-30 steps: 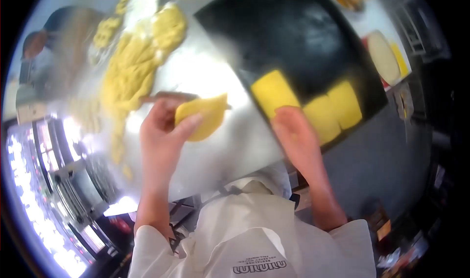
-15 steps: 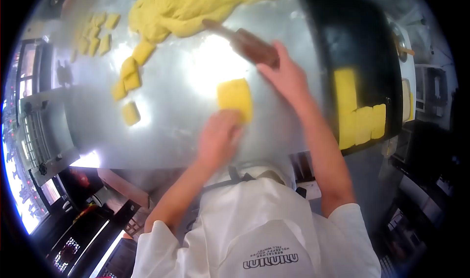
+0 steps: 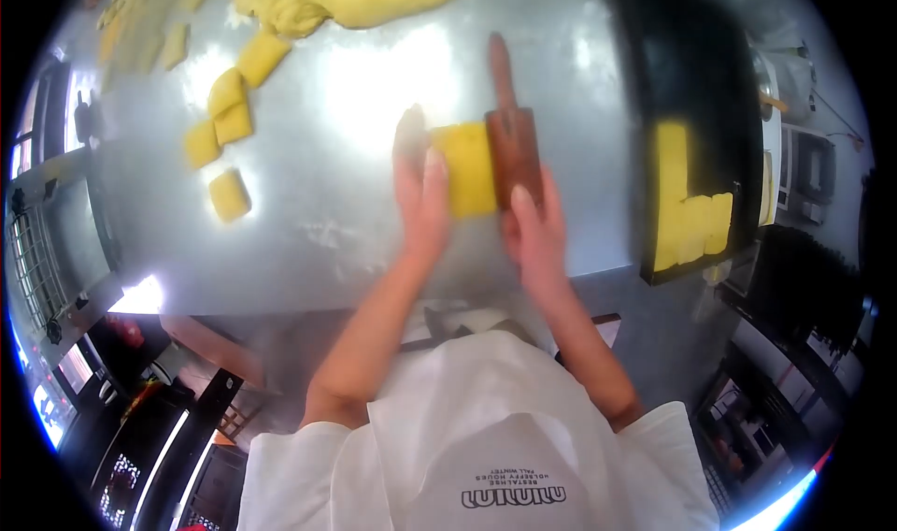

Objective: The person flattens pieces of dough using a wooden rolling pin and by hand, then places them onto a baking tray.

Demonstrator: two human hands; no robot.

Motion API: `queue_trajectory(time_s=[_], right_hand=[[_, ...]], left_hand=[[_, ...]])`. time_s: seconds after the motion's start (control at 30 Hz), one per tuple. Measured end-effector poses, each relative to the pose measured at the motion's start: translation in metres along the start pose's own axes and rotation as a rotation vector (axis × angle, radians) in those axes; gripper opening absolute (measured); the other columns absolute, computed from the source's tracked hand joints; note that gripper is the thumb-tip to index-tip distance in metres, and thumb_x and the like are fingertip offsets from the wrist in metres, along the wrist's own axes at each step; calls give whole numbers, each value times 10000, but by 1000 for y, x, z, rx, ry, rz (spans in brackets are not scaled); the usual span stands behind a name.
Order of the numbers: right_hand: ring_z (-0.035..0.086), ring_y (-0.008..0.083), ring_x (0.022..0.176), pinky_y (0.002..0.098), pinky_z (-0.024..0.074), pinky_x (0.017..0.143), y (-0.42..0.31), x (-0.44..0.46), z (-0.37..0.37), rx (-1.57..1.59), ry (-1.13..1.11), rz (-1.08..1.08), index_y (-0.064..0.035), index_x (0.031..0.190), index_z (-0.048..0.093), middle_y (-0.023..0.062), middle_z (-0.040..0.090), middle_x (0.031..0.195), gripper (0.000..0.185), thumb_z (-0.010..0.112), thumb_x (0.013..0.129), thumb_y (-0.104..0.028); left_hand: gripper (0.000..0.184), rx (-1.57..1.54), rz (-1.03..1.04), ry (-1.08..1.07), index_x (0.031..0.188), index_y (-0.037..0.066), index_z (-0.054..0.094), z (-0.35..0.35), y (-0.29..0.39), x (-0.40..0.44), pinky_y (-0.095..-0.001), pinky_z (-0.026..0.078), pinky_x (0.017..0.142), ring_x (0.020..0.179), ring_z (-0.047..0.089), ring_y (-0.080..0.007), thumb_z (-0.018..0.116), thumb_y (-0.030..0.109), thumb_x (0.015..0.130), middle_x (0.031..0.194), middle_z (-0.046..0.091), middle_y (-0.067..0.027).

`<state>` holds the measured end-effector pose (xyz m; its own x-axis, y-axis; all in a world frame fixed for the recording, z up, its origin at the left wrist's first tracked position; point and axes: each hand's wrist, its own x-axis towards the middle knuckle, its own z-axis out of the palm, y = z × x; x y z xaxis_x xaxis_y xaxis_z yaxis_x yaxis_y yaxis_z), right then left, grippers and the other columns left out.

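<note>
one metal table (image 3: pixel 318 241). one black tray (image 3: pixel 715 82), at right. one dough mass (image 3: pixel 374 3), far side. yellow sheets (image 3: pixel 673 194) in the tray, joins unclear. one rolling pin (image 3: pixel 514 152), pinched by your right hand (image 3: pixel 539 232), between tray and one dough square (image 3: pixel 469 171). your left hand (image 3: pixel 420 194), fingers together, at the square's left edge. five dough pieces (image 3: pixel 229 196), left; farther ones blurred.

White short sleeves (image 3: pixel 665 461), pale apron (image 3: pixel 486 381), dark lettering (image 3: pixel 514 498)
</note>
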<state>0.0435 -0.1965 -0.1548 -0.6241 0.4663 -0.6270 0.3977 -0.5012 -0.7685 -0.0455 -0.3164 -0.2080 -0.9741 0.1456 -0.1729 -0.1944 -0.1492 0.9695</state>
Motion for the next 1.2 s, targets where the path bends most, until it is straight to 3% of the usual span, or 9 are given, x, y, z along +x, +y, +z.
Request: queue_trajectory(time_s=[0.13,0.2,0.3,0.57,0.77,0.83,0.93,1.03,1.2], right_hand=[[556,50,701,209,447,580,-7,18,-48,-173,19,-91,-114,1615,398,-20,624,908,637,674,1056,-245],[724,253,921,361,568,798,-14,38,-79,-618,21,-370,-118,1555,445,117,739,1086,655,741,997,-293],[722,444,1068,470,563,901,-47,45,-84,-1031,99,-456,-138,1492,460,241,733,1203,742,822,902,-408],[729,443,1042,466,567,895,-53,68,-83,-1237,100,-541,-147,1480,448,226,747,1166,762,793,902,-504],[735,416,1032,449,578,900,-80,81,-84,-1223,-129,-651,-168,1473,535,187,762,1166,772,814,859,-543],[744,380,990,446,588,844,-95,72,-79,-1362,-312,-806,-192,1486,549,167,767,1151,752,788,873,-555],[748,368,911,443,583,754,-90,64,-58,-1415,-617,-1037,-217,1488,556,139,773,1096,705,750,901,-556],[721,378,790,479,544,667,-72,92,-30,-1462,-487,-942,-184,1383,603,137,757,895,535,641,973,-525],[711,388,777,495,538,690,-78,121,-8,-1375,-358,-955,-144,1323,616,157,734,811,485,585,1002,-505]], left_hand=[[638,117,59,3,1624,-92,261,2,9,3,-442,234,1305,1598,276,-356,512,161,1095,1689,327,-245],[685,517,201,-3,1614,-104,267,12,14,5,-461,235,1302,1592,277,-383,562,189,1070,1675,335,-263],[820,1105,384,-45,1587,-122,302,35,14,8,-528,238,1285,1562,303,-444,684,305,1001,1645,353,-304],[906,1246,390,-188,1540,-114,355,46,0,4,-604,246,1238,1488,369,-438,740,438,933,1551,421,-298],[660,773,400,5,1577,-30,392,6,19,-1,-491,312,1253,1476,437,-380,631,255,1032,1600,448,-230],[365,654,361,207,1395,7,618,-25,51,-4,-437,427,1150,1365,548,-393,530,136,1065,1434,601,-219],[159,1177,481,44,1080,14,690,-80,40,7,-478,521,888,1008,644,-388,650,123,972,1027,689,-193],[452,1313,453,-88,714,40,640,-71,19,29,-524,460,722,804,600,-421,512,274,1080,771,620,-183],[415,1354,496,-39,711,54,612,-67,22,45,-527,450,696,733,585,-408,537,267,1059,755,627,-168]])
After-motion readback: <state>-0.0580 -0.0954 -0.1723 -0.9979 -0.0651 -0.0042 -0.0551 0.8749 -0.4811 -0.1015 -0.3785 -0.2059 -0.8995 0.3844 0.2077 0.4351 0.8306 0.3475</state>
